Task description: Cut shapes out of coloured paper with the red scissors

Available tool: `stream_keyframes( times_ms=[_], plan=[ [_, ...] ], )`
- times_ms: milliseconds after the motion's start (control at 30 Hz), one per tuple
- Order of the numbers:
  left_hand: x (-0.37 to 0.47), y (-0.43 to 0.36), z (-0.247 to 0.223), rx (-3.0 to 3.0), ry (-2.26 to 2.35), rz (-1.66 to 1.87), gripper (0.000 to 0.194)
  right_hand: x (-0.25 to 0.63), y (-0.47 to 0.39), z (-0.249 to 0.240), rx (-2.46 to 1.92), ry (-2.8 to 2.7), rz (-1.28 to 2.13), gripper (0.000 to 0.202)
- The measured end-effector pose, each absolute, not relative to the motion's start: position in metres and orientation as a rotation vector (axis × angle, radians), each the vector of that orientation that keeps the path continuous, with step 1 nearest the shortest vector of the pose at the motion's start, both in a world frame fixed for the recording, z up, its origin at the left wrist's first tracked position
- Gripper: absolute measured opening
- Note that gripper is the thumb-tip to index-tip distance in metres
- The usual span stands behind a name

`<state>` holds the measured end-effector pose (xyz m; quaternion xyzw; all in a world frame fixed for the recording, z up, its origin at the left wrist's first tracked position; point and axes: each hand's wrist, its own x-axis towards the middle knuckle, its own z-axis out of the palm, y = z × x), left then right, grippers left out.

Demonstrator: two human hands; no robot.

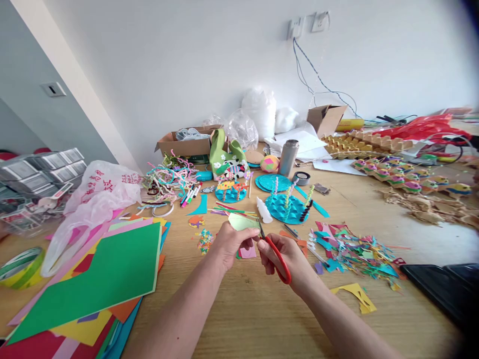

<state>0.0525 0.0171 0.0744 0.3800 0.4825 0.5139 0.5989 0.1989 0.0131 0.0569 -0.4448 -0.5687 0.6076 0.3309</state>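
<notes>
Over the near part of the worktop, the left hand grips a piece of pale green paper, and here's the right hand, closed around red-handled scissors, their blades right up at the paper's edge! Off to the left, a big green sheet tops a spread of coloured paper; over on the right lies a yellow offcut, with a heap of colourful scraps just beyond. Past the hands, a white glue bottle rests beside a bumpy blue disc sporting upright fuzzy stems. Further back stands a silver flask, black tape near its foot, and towards the wall, an open cardboard box.
</notes>
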Motion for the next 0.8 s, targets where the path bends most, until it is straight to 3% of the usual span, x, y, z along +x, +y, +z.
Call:
stream_keyframes(
  times_ms=[800],
  plan=[
    [0.0484,0.0212,0.0739,0.874,1.105,1.173,0.018,0.2005,0.0098,0.0644,-1.083,-1.574,1.637,0.047]
  ],
)
